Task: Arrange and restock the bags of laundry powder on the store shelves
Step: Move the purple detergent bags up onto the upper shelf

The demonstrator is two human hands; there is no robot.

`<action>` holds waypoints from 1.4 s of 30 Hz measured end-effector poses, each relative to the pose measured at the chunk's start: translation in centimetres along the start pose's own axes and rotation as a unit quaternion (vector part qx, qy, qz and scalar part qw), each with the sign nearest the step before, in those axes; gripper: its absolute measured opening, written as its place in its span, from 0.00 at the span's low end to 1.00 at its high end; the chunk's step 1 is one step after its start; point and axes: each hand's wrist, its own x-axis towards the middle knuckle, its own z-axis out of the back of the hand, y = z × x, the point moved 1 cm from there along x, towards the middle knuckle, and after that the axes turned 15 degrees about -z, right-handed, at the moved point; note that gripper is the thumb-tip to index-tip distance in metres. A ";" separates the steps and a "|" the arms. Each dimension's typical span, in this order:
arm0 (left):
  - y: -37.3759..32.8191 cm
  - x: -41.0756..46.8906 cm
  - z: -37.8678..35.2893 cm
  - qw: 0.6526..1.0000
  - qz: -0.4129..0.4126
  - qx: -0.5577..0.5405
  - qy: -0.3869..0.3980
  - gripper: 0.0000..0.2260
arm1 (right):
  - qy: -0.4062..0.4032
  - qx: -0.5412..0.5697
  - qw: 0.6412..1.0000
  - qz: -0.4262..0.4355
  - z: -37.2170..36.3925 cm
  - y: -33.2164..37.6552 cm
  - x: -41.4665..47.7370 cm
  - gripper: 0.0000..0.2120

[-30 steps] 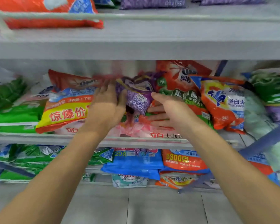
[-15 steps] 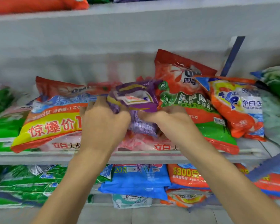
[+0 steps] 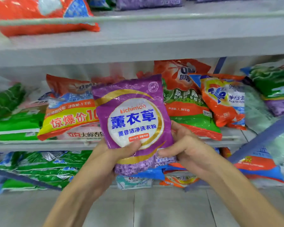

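Note:
A purple bag of lavender laundry powder [image 3: 133,118] stands upright in front of the middle shelf [image 3: 39,144], its printed face toward me. My left hand [image 3: 111,154] grips its lower left part, thumb laid across the front. My right hand [image 3: 185,149] holds the lower right edge, fingers curled behind and thumb on the front. Both hands are off the shelf. On the shelf behind lie an orange and yellow bag [image 3: 69,112] at the left and a red and green bag [image 3: 185,102] at the right.
An orange Tide bag [image 3: 223,99] leans at the right, with green and purple bags [image 3: 275,89] beyond it. Green bags [image 3: 13,122] are stacked at the left. The upper shelf [image 3: 138,41] carries orange and purple bags. The bottom shelf holds green, blue and orange bags above a tiled floor [image 3: 154,208].
Both hands have pulled the purple bag out of the pile on the middle shelf and turned it upright, face toward me. It was crumpled among the other bags before.

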 end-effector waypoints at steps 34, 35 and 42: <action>-22.4 -4.8 -13.7 0.965 -0.151 0.151 0.153 0.27 | -0.134 0.013 0.968 0.213 -4.6 19.3 -20.7 0.07; -22.5 -4.1 -13.9 0.972 -0.151 0.119 0.133 0.23 | -0.136 0.020 0.967 0.215 -4.6 19.9 -20.3 0.08; -25.3 4.5 -15.2 0.990 -0.140 -0.029 0.002 0.07 | -0.139 0.071 0.956 0.247 -4.6 26.2 -16.7 0.16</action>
